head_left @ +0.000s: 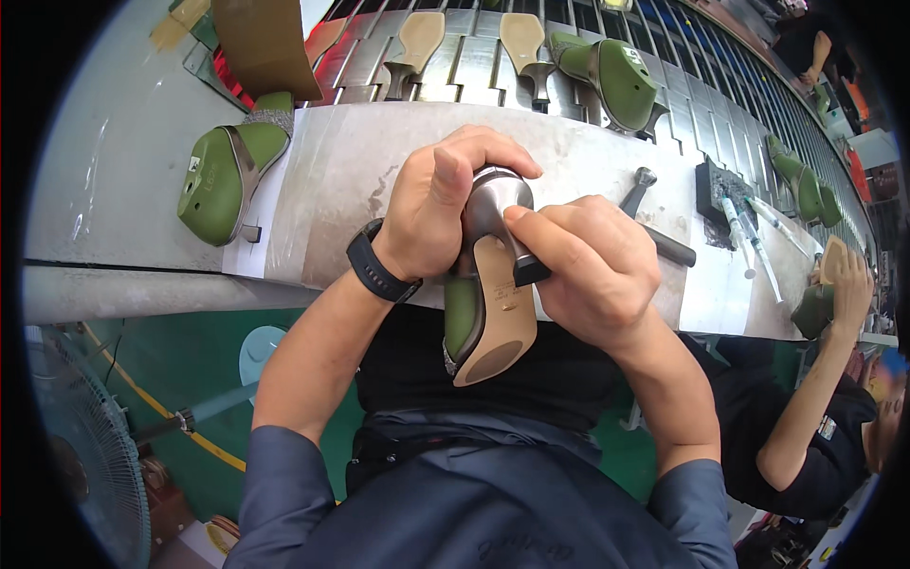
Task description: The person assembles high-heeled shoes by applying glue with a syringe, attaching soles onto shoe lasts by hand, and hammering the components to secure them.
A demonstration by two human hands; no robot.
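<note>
In front of me I hold a heeled shoe [509, 322] upside down, its tan sole facing up and its toe pointing toward my body. A green shoe last [462, 318] shows along its left side. My left hand [434, 194], with a black watch on the wrist, is wrapped round the back of the shoe. The fingers of my right hand [602, 266] grip the metallic grey heel [498, 204] near its black tip, thumb pressed on its side. The palm side of my left fingers is partly hidden.
A hammer [654, 218] lies right of my hands, beside a black block [718, 192] and several syringes [744, 237]. Another lasted shoe [232, 175] stands at left. More shoes and tan soles [421, 43] rest on the slatted conveyor [464, 62]. A co-worker's hand [853, 289] is at right; a fan [90, 455] stands lower left.
</note>
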